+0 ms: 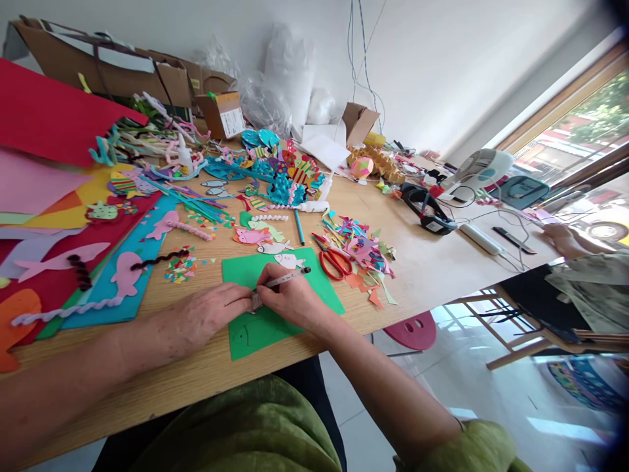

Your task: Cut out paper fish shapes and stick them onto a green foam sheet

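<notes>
A sheet of green paper (295, 331) lies at the table's front edge with a fish outline (240, 336) drawn in its lower left. My right hand (285, 298) is closed around a pale marker (287, 278), its dark end pointing up to the right and its tip hidden by the fingers. My left hand (213, 313) rests flat at the sheet's left side, fingers stretched out. By its fingertips is a small greyish-white piece (255, 301), mostly covered, whose kind I cannot make out. A white paper fish (289, 261) lies on the sheet's top edge.
Red-handled scissors (337, 264) lie right of the sheet, beside colourful paper scraps (366, 249). A blue pen (299, 227) and several fish cutouts (253, 236) lie behind. Coloured sheets (113, 295) with pipe-cleaner fish cover the left. Another person's arm (570, 239) rests at far right.
</notes>
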`<state>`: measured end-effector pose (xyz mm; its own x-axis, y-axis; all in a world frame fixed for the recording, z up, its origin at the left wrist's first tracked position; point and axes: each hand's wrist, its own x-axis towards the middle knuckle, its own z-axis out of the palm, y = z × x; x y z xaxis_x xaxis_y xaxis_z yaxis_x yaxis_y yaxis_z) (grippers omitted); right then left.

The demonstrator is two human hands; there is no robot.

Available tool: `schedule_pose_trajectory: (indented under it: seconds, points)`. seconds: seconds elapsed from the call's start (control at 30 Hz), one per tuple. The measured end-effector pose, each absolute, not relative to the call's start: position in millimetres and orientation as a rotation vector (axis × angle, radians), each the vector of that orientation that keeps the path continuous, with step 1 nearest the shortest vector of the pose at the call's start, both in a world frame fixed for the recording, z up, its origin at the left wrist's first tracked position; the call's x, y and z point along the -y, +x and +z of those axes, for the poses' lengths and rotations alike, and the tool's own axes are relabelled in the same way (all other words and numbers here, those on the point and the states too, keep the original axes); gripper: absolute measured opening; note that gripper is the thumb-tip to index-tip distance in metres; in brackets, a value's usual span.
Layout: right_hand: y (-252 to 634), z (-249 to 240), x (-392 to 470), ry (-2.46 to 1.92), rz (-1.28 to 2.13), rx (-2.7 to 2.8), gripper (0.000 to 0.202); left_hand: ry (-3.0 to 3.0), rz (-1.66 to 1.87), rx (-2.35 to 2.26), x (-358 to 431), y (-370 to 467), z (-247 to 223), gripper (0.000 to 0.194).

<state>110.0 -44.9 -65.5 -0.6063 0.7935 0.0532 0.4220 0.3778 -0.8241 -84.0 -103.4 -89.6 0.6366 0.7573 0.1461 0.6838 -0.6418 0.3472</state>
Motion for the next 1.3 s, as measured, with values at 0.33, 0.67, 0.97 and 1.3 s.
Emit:
schedule_pose_trajectory:
  seconds: [0.33, 0.67, 0.97, 1.3]
  points:
    - [107.2, -61.8, 46.1, -1.036, 1.148, 2.251, 0.012, 2.716, 0.374, -1.149, 106.4, -88.4, -98.2, 0.047]
    - [106.0, -63.6, 47.6, -1.023, 1.226, 2.193, 0.011, 2.870, 0.335, -1.312, 106.7, -89.0, -93.2, 0.044]
    - [102.5, -64.0, 50.3, -0.985, 1.300, 2.146, 0.013, 2.827, 0.246, -1.382, 109.0, -86.9, -94.3, 0.041]
    - [104.2, -62.7, 45.1, -1.043, 1.272, 2.111, 0.012, 2.799, 0.359, -1.392, 109.9, -86.4, -98.3, 0.046]
